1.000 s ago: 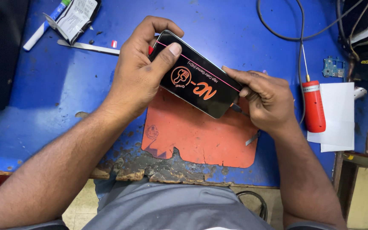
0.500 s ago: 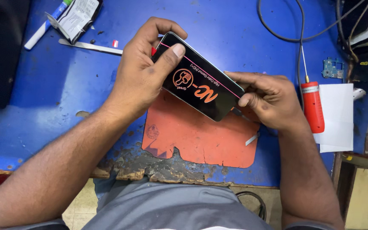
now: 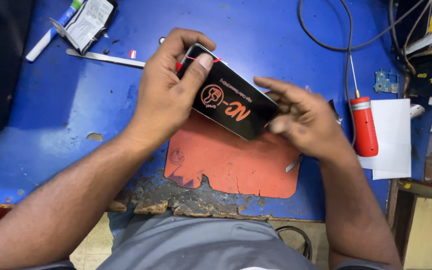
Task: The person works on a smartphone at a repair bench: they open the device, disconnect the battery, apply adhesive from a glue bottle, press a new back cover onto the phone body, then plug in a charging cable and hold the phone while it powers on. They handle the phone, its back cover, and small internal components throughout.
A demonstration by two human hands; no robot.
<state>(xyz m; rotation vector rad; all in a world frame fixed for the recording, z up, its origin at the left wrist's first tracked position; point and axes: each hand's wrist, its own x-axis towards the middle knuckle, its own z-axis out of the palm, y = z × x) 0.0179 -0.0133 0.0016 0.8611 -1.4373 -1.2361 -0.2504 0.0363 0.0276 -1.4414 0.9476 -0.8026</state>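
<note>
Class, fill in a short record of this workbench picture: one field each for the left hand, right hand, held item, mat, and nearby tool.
Left hand: left hand grips the black phone's upper end, thumb on its face
Right hand: right hand at its lower end, blurred
Held item: black phone, tilted, above the mat
Mat: orange mat on the blue table
Nearby tool: red soldering tool, right of the hands

Bare forearms and hands — no sleeves, rings or watch in view — above grey trousers (image 3: 196,247).
</note>
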